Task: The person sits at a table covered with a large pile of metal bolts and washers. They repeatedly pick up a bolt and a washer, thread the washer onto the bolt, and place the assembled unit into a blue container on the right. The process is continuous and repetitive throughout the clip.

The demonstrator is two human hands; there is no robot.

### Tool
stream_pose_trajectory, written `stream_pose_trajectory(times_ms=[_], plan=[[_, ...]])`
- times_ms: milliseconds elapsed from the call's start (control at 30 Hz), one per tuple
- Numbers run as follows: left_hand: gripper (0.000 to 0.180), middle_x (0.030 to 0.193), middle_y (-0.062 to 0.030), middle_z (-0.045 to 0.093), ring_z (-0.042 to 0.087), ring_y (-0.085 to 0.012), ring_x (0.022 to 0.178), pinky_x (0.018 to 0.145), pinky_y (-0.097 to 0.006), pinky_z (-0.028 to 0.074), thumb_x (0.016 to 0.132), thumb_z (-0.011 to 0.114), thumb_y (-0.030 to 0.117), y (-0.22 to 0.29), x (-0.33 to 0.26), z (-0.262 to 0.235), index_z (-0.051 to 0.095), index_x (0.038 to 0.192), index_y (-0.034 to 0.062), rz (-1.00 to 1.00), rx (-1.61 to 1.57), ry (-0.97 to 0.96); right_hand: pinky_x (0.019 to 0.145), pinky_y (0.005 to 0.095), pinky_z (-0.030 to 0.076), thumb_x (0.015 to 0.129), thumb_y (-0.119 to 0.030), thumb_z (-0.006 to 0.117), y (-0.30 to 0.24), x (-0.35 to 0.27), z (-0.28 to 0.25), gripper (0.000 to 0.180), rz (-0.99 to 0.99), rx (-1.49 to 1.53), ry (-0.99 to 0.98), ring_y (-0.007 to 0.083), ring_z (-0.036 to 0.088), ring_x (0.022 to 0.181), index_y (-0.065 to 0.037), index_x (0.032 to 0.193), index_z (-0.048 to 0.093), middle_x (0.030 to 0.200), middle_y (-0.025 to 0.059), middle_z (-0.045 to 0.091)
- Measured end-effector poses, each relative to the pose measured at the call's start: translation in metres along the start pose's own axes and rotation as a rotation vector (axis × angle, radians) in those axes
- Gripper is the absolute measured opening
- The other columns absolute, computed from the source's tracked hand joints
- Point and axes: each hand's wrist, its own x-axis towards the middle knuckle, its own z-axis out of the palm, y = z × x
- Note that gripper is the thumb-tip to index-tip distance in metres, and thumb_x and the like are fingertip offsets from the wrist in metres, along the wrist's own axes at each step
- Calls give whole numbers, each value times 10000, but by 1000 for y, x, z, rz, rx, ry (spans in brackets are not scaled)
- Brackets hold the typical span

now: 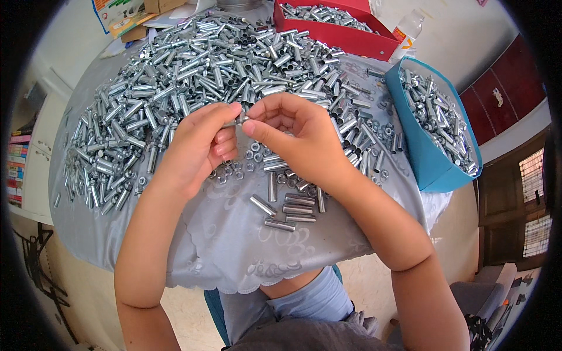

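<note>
Both hands meet over the near edge of a large heap of silvery metal sleeves and bolts (216,70). Between my fingertips is a thin metal bolt (238,121), mostly covered by the fingers. My left hand (202,140) pinches one end of it, with the other fingers curled in. My right hand (298,131) is closed on the other end with thumb and forefinger; whether a nut sits there is too small to tell. Below the hands lie loose hex nuts (237,166) and several short metal sleeves (300,200) on the grey patterned tablecloth (225,234).
At the right edge of the table stands a blue fabric bin (436,161) full of bolts with sleeves. A red box (351,44) with more metal parts sits at the back, beside a clear plastic bottle (408,32). Shelved books (17,158) are at far left.
</note>
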Motion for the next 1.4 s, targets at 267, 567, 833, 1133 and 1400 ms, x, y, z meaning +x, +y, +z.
stream_pose_trajectory(times_ms=[267, 567, 833, 1133, 1400], plan=[[208, 577, 75, 373, 338, -29, 508, 489, -202, 297, 869, 572, 260, 1, -1, 2, 568, 833, 55, -25, 85, -114, 644, 232, 475, 773, -82, 653, -2, 0, -3, 156, -53, -130, 50, 100, 577, 677, 27, 875, 609, 782, 60, 626], [196, 589, 64, 409, 334, -25, 492, 470, -197, 281, 861, 569, 210, -4, 0, 4, 587, 894, 17, -1, 128, 21, 645, 317, 462, 736, -40, 619, 6, -5, -1, 191, -360, -402, 17, 243, 567, 705, 8, 915, 574, 785, 134, 556], [161, 700, 18, 535, 405, -26, 523, 478, -188, 325, 852, 542, 181, -5, -4, -6, 573, 894, 30, 12, 139, 59, 677, 325, 448, 745, -48, 606, 5, -13, 22, 223, -311, -308, 105, 251, 532, 737, 1, 953, 544, 795, 125, 517], [142, 639, 51, 450, 377, -31, 522, 470, -186, 315, 838, 534, 182, -10, -4, -17, 552, 875, 46, 40, 118, 31, 778, 348, 410, 741, -77, 606, -5, -28, 40, 350, -282, -327, 158, 274, 501, 852, -6, 1063, 486, 910, 136, 507], [155, 552, 60, 305, 302, -44, 469, 467, -208, 276, 858, 529, 186, 1, -11, -15, 511, 834, 34, 46, 26, -116, 969, 466, 291, 631, -366, 753, -43, -84, -31, 842, -288, -969, 99, 404, 335, 1176, -12, 1269, 334, 1225, 220, 387]])
